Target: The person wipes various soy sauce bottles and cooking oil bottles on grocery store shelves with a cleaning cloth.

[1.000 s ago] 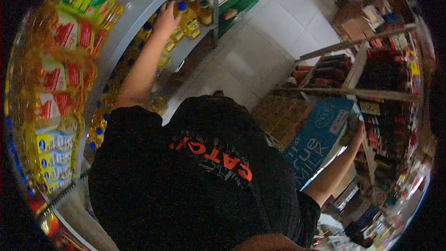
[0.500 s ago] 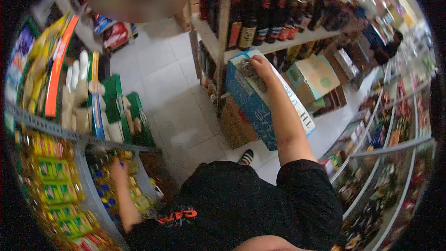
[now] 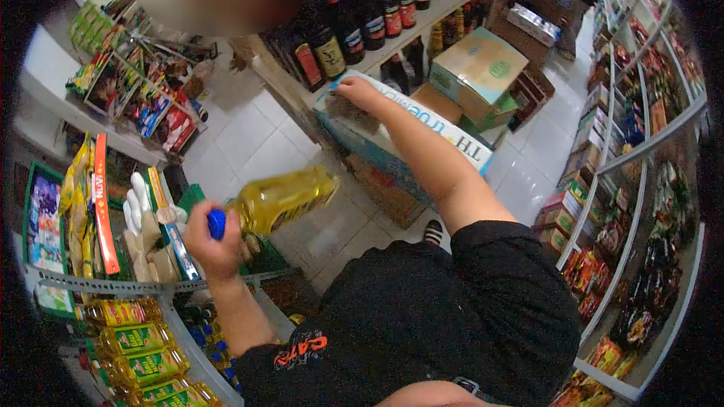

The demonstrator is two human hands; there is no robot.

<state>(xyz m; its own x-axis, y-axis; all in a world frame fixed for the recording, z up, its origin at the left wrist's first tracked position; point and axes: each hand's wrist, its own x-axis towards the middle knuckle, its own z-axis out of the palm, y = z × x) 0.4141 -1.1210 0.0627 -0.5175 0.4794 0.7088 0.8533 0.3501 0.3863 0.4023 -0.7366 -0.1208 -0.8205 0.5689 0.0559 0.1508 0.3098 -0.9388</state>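
My left hand (image 3: 213,240) is wrapped around the neck of a bottle of yellow cooking oil (image 3: 283,197), fingers closed just at its blue cap (image 3: 216,224). The bottle lies nearly on its side in the air, body pointing right and slightly up, over the white tiled floor (image 3: 256,152) of the aisle. It sits between the oil shelf (image 3: 143,347) at my near left, stacked with more yellow bottles, and the blue-and-white carton (image 3: 422,136) across the aisle.

My right hand (image 3: 354,94) is stretched out to the far side, palm down on the top left end of that carton. The fingers look curled over something dark there, but I cannot tell whether they grip it or just rest on it. Behind the carton, a shelf of dark sauce bottles (image 3: 339,34) runs along the far side, and a pale cardboard box (image 3: 479,68) sits just to the right of the carton.
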